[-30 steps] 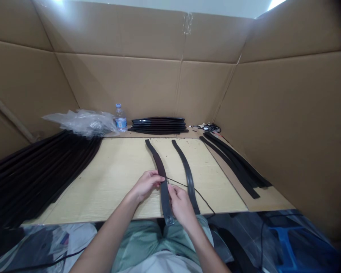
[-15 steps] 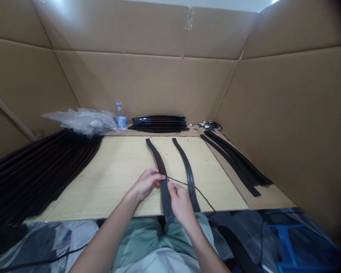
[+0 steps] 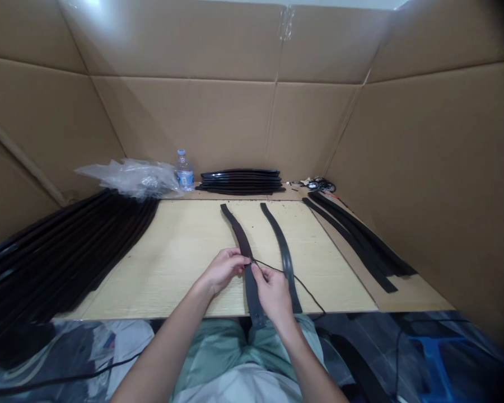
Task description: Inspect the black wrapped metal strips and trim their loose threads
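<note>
A long black strip [image 3: 253, 296] lies curved across the board, its near end reaching past the front edge. From the left, my left hand [image 3: 227, 270] pinches the strip at mid-length, thumb and fingertips closed on it. My right hand [image 3: 276, 291] is closed at the strip's right edge, thumb and forefinger pressed together; what sits between them is too small to tell. A thin black cord [image 3: 308, 292] runs from the fingertips rightward over a second black strip [image 3: 285, 252] and off the front edge.
Stacked dark strips [image 3: 67, 246] fill the left side. At the back are a plastic bag [image 3: 138, 178], a water bottle [image 3: 185, 173], a strip bundle [image 3: 241, 182] and tangled cords [image 3: 321, 184]. More strips [image 3: 357, 240] lie right. Cardboard walls [image 3: 185, 117] enclose the board [image 3: 151, 268].
My right hand's fingertips have moved up and closer to my left thumb, now meeting at the strip's edge. The whole view has shifted slightly, so things appear farther right.
</note>
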Demonstrator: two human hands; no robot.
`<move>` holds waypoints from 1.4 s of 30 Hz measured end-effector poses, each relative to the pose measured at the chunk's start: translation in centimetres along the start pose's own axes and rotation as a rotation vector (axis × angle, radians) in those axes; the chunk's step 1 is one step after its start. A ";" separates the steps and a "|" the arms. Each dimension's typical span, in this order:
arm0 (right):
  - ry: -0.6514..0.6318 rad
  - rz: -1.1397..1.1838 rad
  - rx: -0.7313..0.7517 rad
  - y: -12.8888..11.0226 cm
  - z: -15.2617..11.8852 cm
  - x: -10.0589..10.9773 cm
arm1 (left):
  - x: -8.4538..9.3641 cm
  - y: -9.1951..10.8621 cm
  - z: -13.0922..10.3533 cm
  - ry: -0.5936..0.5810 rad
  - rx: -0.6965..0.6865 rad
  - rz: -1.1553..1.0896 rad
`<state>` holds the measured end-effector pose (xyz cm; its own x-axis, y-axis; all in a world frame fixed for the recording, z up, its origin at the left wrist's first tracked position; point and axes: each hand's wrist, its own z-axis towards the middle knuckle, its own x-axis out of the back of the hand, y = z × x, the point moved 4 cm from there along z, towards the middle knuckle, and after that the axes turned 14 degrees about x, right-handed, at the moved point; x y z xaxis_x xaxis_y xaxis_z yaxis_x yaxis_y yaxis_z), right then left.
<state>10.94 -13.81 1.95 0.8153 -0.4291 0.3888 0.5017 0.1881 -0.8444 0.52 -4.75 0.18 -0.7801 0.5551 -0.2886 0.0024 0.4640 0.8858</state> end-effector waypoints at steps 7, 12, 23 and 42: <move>-0.014 0.010 0.034 -0.1 0.1 0.0 | -0.1 0.0 0.0 0.002 -0.003 0.015; -0.005 0.016 0.039 -0.1 0.1 0.1 | 0.0 0.0 0.0 0.004 -0.001 -0.012; -0.011 0.059 0.056 0.1 0.2 0.0 | 0.1 0.0 0.0 0.010 -0.004 -0.026; -0.024 -0.011 0.056 0.8 0.0 0.1 | 0.0 -0.1 -0.1 0.034 -0.006 0.008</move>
<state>11.38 -13.66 1.33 0.8159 -0.4101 0.4075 0.5257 0.2330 -0.8182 0.45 -4.85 0.14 -0.8007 0.5351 -0.2694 0.0047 0.4552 0.8904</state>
